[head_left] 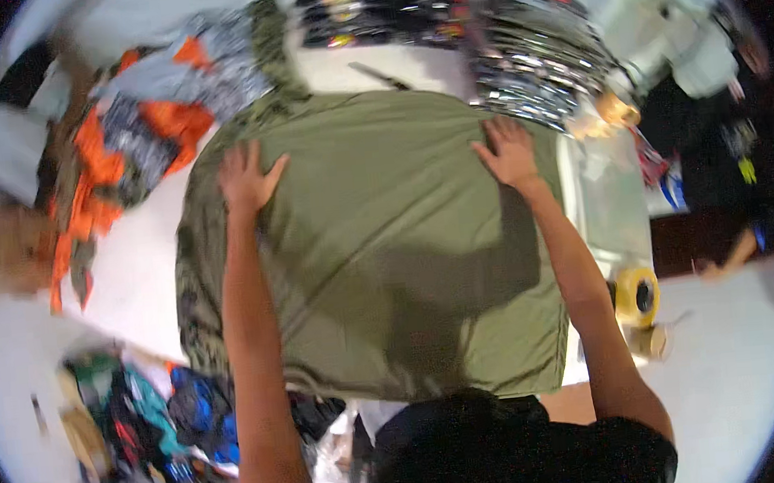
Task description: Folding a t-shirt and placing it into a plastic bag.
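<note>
An olive green garment (387, 241) lies spread flat on a white table (137, 273), with a camouflage-patterned sleeve along its left side. My left hand (248, 178) rests palm down with fingers apart on the garment's upper left part. My right hand (508, 150) presses flat on its upper right corner, fingers spread. Both arms reach out over the cloth. Neither hand grips anything.
A pile of orange, grey and camouflage clothes (132, 117) lies at the table's upper left. Shiny packaged items (518, 55) are stacked at the upper right. A yellow tape roll (638, 296) sits at the table's right edge. Mixed colourful clothes (146, 428) are heaped on the floor at lower left.
</note>
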